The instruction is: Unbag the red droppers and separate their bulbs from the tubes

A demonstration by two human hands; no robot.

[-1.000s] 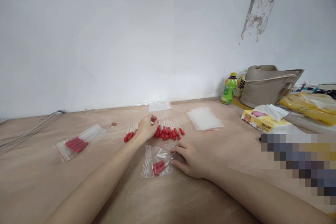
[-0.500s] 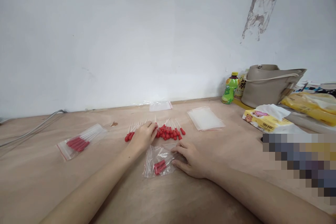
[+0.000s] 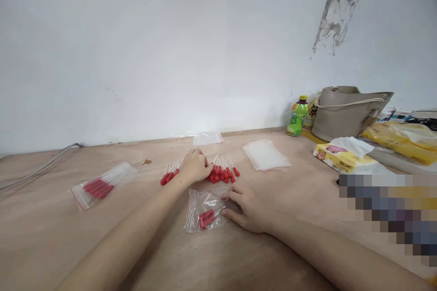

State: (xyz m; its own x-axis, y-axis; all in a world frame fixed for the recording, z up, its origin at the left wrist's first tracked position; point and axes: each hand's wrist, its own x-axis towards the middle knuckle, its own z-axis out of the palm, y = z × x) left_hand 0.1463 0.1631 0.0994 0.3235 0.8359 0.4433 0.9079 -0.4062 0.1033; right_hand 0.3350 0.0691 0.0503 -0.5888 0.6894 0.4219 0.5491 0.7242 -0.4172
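"Gripped by the left hand (image 3: 197, 166): what?"
"Cannot be told. It was shifted across the droppers (image 3: 221, 174), beyond the bag (image 3: 209, 200); none was visibly added, the right hand (image 3: 248, 210) kept parted there."

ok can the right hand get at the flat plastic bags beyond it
Likely yes: the flat plastic bags lie just beyond the right hand with nothing visible between, though its fingers are at the nearer bag.

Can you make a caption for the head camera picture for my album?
Left hand over red-ended sticks, right hand at a clear bag with more inside.
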